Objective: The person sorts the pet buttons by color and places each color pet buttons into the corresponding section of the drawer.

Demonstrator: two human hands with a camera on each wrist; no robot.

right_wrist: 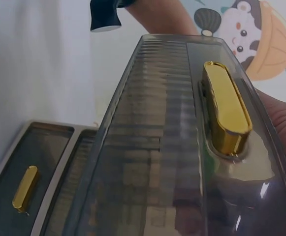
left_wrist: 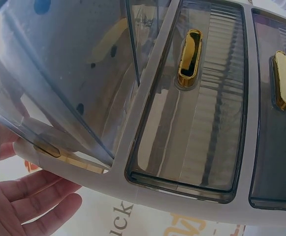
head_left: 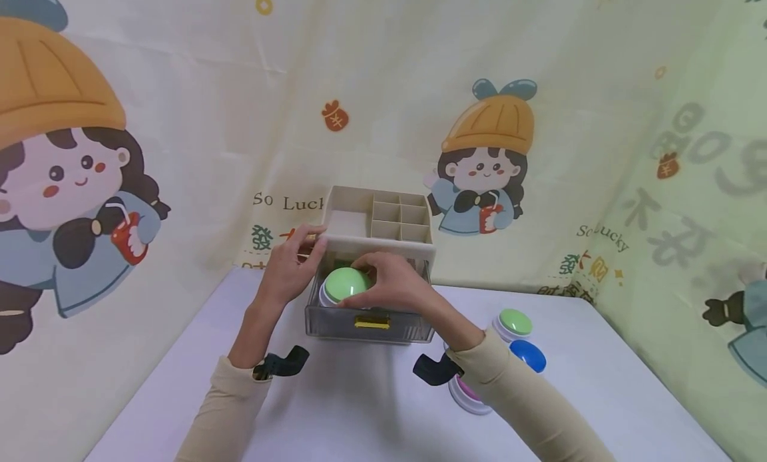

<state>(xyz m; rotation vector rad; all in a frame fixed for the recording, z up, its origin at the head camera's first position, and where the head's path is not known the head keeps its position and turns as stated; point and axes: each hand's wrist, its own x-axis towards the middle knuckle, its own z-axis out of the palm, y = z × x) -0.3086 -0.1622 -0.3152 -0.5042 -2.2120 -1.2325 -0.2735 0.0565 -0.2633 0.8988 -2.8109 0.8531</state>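
Note:
A desktop drawer organizer (head_left: pixel 379 243) stands at the middle of the table, its upper drawer (head_left: pixel 335 324) of smoky clear plastic pulled out. Inside that drawer is a round push button (head_left: pixel 346 285) with a green dome and white base. My right hand (head_left: pixel 392 282) holds this button, thumb at its near side and fingers at the far side. With fingers fairly straight, my left hand (head_left: pixel 290 265) touches the organizer's left side near the top; the left wrist view shows its fingers (left_wrist: pixel 44 196) beside the pale frame. In the right wrist view, the drawer's gold handle (right_wrist: pixel 227 101) fills the foreground.
Right of the organizer lie another green button (head_left: pixel 515 322), a blue button (head_left: pixel 528 355) and a pink one (head_left: pixel 469 390), partly behind my right forearm. Divided compartments (head_left: pixel 400 216) form the organizer's top. A printed cloth (head_left: pixel 383 149) hangs behind the white table (head_left: pixel 353 409).

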